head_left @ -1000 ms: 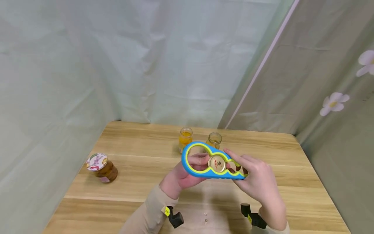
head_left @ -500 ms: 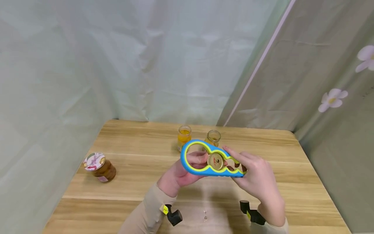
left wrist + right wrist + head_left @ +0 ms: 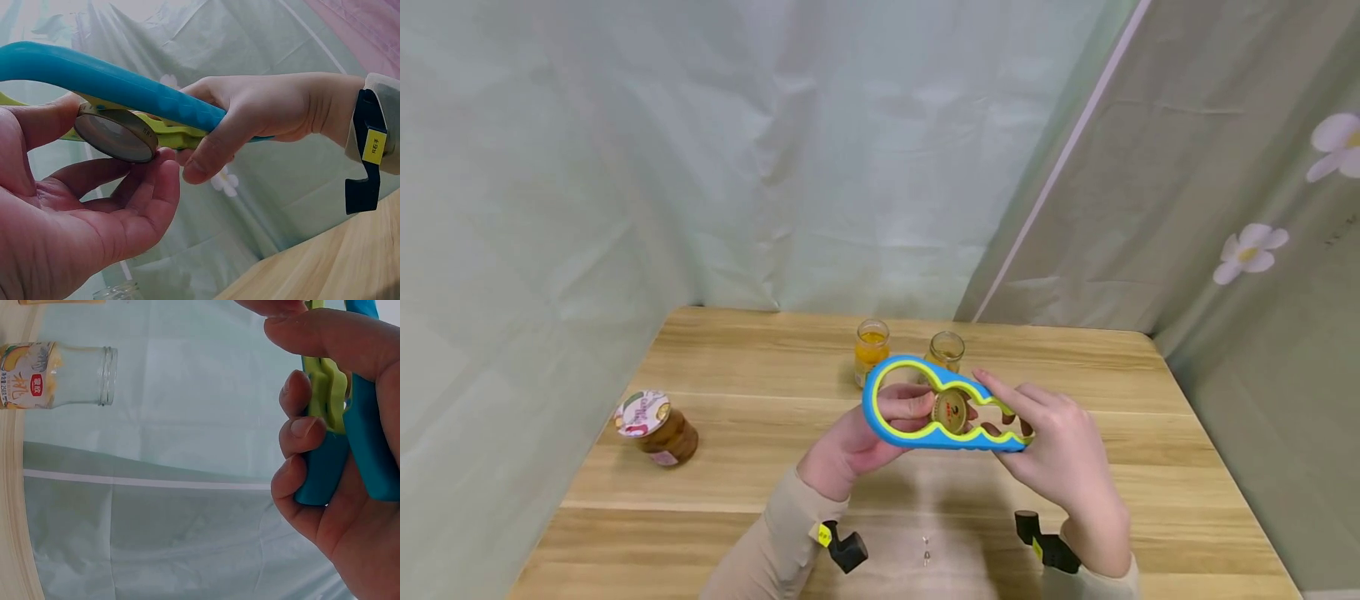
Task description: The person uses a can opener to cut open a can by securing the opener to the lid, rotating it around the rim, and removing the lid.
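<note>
A blue and lime-green jar opener (image 3: 870, 408), with ring-shaped openings of differing size, is held above the table. My right hand (image 3: 1063, 450) grips its narrow handle end; in the right wrist view its fingers curl round the blue handle (image 3: 322, 469). Within the opener's middle opening sits a gold metal lid (image 3: 951, 412), tilted. My left hand (image 3: 850, 446) reaches under the opener and pinches the lid between thumb and fingers. From the left wrist view, the lid's hollow underside (image 3: 112, 139) faces down, with no jar beneath it.
Behind the hands stand two lidless glass jars, one with orange contents (image 3: 872, 346), the other (image 3: 947, 348) partly hidden by the opener. A lidded jar of brown contents (image 3: 670, 437) stands at left on the wooden table (image 3: 737, 475). Curtains (image 3: 850, 167) surround it.
The lid has tilted within the opener, so its face now looks narrower in the head view. Both hands keep their hold and have shifted only slightly.
</note>
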`<action>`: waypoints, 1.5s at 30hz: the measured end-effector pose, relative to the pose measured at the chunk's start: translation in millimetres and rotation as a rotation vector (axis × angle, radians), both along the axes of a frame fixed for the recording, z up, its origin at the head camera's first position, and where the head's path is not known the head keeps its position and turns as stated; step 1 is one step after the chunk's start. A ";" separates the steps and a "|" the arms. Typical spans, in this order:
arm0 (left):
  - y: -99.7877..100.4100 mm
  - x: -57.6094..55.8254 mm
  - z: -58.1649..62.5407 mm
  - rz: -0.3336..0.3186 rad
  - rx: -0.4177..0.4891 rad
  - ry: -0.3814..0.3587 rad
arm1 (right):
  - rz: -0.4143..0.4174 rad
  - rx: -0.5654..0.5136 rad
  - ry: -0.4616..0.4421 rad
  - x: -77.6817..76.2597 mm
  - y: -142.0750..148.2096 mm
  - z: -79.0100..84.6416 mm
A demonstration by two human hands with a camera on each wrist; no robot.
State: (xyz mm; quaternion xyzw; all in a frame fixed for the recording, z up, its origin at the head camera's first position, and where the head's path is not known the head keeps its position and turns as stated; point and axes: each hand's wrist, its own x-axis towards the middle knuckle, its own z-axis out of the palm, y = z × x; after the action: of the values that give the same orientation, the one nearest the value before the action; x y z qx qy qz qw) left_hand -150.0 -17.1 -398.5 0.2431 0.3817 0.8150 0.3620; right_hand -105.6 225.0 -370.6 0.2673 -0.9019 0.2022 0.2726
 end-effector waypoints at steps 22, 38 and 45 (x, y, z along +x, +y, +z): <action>-21.2 4.0 -1.8 0.078 0.008 0.140 | 0.100 -0.046 0.012 4.4 -7.3 4.2; -66.9 -14.3 13.0 0.412 -0.458 0.446 | 0.043 -0.146 0.103 3.0 -1.4 11.1; -79.7 -14.1 16.6 0.505 -0.743 0.656 | 0.017 -0.188 0.121 4.7 0.0 13.2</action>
State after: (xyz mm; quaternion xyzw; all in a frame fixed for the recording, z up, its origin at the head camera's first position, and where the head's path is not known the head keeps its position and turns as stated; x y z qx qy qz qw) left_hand -164.2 -96.8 -381.8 0.2411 0.7826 0.5685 0.0790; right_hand -100.9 225.0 -357.4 0.2598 -0.8587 0.2715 0.3485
